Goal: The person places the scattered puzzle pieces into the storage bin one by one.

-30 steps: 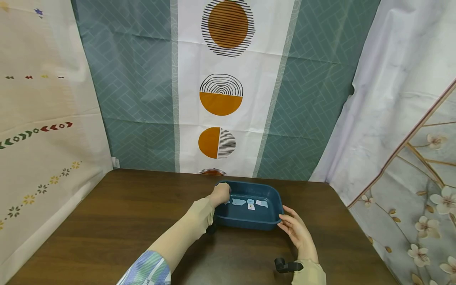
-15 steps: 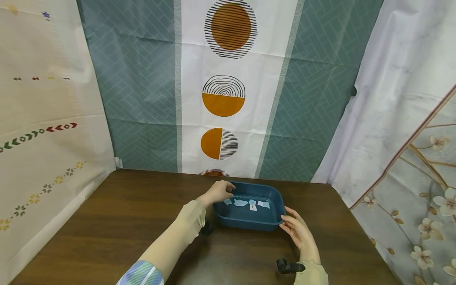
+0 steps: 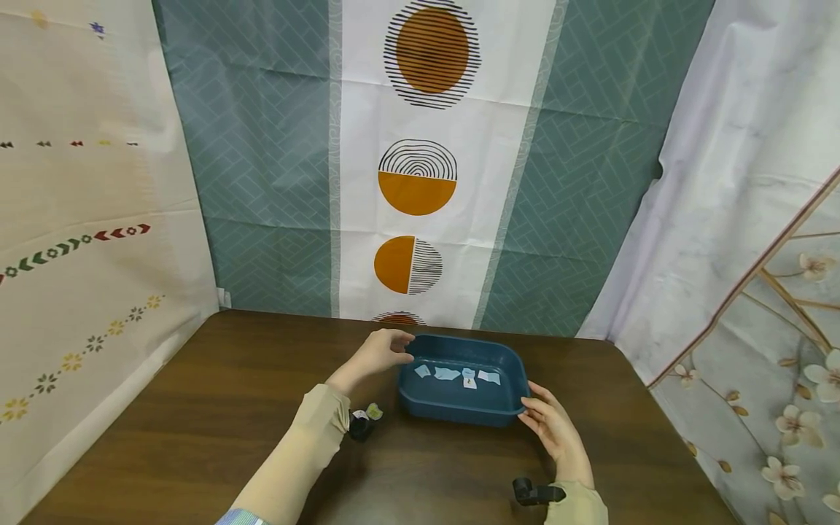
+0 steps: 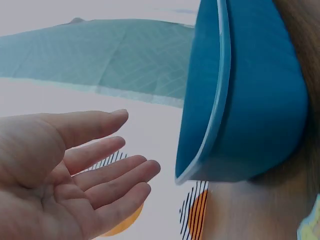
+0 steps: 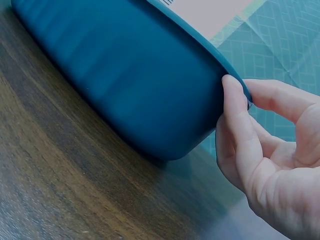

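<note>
A dark blue plastic basin (image 3: 453, 407) stands on the table with a row of several small pale blue and white pieces, like paper cutouts (image 3: 447, 374), on its floor. My left hand (image 3: 378, 353) is just off the basin's left end, fingers apart and holding nothing; in the left wrist view the palm shows bare beside the rim (image 4: 225, 65). At the basin's near right corner my right hand (image 3: 550, 424) pinches the rim, with fingers on both sides of it in the right wrist view.
On the table (image 3: 262, 394), a small green piece (image 3: 375, 411) and a whitish one (image 3: 360, 414) lie beside the left wrist, partly hidden by its black camera mount. A patterned curtain (image 3: 282, 182) hangs behind the table, with more cloth at both sides.
My left hand has come up and out of the basin to the left, uncovering the leftmost piece inside and the green piece on the table. The right hand stays at the rim.
</note>
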The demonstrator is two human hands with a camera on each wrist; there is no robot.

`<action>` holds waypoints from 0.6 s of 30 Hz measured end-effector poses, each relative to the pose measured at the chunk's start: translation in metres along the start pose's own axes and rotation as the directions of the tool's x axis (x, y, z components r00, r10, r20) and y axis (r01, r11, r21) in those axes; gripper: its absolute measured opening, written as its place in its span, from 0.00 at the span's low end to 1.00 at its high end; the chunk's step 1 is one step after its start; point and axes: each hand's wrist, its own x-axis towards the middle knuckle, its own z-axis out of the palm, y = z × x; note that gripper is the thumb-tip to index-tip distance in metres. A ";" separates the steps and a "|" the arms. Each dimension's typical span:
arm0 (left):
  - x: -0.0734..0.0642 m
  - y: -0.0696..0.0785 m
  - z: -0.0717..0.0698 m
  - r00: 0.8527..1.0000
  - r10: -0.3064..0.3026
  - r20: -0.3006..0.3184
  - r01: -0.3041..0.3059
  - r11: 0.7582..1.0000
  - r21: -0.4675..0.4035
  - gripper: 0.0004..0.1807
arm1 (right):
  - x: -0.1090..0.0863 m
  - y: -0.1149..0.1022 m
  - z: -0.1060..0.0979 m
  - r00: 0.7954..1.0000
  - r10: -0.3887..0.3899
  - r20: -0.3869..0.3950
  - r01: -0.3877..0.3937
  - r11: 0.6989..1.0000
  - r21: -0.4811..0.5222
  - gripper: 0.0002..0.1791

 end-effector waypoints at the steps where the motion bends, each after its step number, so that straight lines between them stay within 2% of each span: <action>1: -0.004 -0.002 -0.002 1.000 -0.004 -0.004 0.004 1.000 -0.007 0.22 | 0.000 0.000 0.000 1.000 0.000 0.000 0.000 1.000 0.000 0.27; 6: -0.020 -0.017 -0.011 0.998 -0.037 -0.047 0.035 0.999 -0.035 0.22 | 0.000 0.001 0.000 1.000 0.005 0.000 -0.005 1.000 0.005 0.28; 10: -0.033 -0.034 -0.016 0.993 -0.090 -0.074 0.086 0.995 -0.057 0.22 | -0.001 0.001 0.000 1.000 0.007 0.006 -0.007 1.000 0.002 0.28; 18: -0.052 -0.055 -0.017 0.992 -0.115 -0.044 0.113 0.992 -0.047 0.26 | 0.001 0.000 0.000 1.000 0.008 0.006 -0.008 1.000 0.006 0.28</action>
